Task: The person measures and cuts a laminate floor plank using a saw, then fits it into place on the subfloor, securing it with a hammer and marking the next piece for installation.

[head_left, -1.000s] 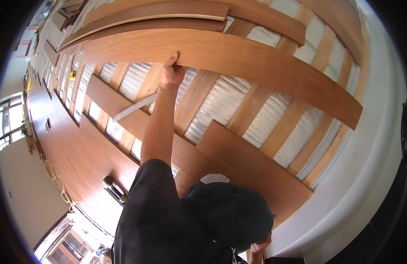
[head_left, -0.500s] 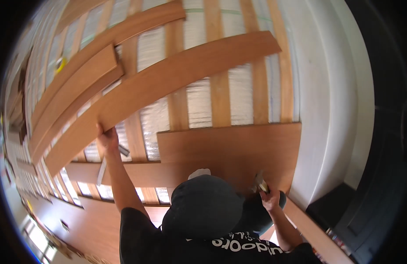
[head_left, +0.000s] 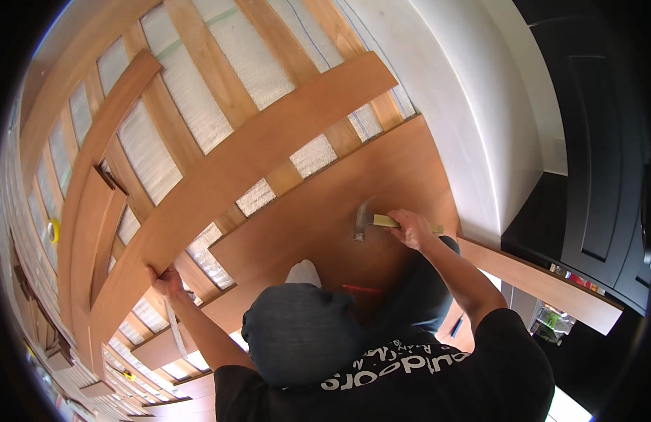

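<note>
My left hand (head_left: pixel 169 281) grips the near edge of a long brown floorboard (head_left: pixel 234 169), close to its left end. This board slants up to the right across the wooden battens, apart from the laid boards (head_left: pixel 318 193) below it. In my right hand (head_left: pixel 411 230), closed round the handle, is a claw hammer (head_left: pixel 364 221) held over the laid boards. A red pencil-like stick (head_left: pixel 361 289) lies on them beside my knee. Near my left forearm is a thin metal ruler or square (head_left: pixel 175 332), partly hidden by the arm.
Light battens (head_left: pixel 211 67) with silvery sheeting between them spread ahead. More loose boards (head_left: pixel 93 169) lie at the left, near a yellow tape roll (head_left: pixel 53 231). A white wall (head_left: pixel 452 91) and black cabinets (head_left: pixel 596 155) border the right. Another plank (head_left: pixel 543 281) juts out there.
The view has swung round. My left hand still holds the floorboard, whose right end is now nearer the laid boards. My right hand has brought the hammer forward over the laid boards.
</note>
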`<state>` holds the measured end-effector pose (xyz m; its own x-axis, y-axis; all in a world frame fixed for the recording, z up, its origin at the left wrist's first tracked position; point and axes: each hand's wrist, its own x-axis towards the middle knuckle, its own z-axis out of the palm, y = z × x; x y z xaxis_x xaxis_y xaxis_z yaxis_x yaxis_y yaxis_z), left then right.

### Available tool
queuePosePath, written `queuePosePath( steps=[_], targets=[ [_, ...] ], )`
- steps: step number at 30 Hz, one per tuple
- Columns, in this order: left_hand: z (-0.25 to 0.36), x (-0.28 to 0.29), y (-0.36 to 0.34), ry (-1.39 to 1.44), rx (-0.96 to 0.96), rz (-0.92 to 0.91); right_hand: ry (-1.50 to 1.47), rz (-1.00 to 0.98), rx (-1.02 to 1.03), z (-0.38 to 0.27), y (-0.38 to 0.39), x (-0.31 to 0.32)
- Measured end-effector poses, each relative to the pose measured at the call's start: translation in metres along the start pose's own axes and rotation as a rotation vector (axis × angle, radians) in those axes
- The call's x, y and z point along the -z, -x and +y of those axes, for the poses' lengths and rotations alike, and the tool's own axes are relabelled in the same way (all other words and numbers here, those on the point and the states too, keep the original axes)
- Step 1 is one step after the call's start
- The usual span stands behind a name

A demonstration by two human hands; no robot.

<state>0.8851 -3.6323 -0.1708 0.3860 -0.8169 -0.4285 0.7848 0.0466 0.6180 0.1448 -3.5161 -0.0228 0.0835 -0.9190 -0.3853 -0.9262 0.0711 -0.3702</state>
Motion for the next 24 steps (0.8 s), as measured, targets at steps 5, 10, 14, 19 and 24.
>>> queuePosePath(
  steps=[5,10,14,19,24],
  targets=[
    [-0.016,0.002,0.004,0.063,0.067,0.059,-0.018,0.041,0.040,0.034,0.000,-0.031],
    [-0.022,0.001,0.010,0.060,0.139,-0.041,-0.056,0.078,0.063,0.042,0.002,-0.032],
    [-0.022,0.005,0.015,0.073,0.170,-0.021,-0.041,-0.032,-0.034,0.023,-0.008,-0.016],
    [-0.007,0.041,0.044,0.185,0.225,0.214,0.057,0.079,0.210,0.015,-0.031,-0.008],
    [-0.020,-0.018,0.029,-0.239,0.253,0.087,-0.375,0.294,0.069,0.093,-0.066,-0.008]
  ],
)
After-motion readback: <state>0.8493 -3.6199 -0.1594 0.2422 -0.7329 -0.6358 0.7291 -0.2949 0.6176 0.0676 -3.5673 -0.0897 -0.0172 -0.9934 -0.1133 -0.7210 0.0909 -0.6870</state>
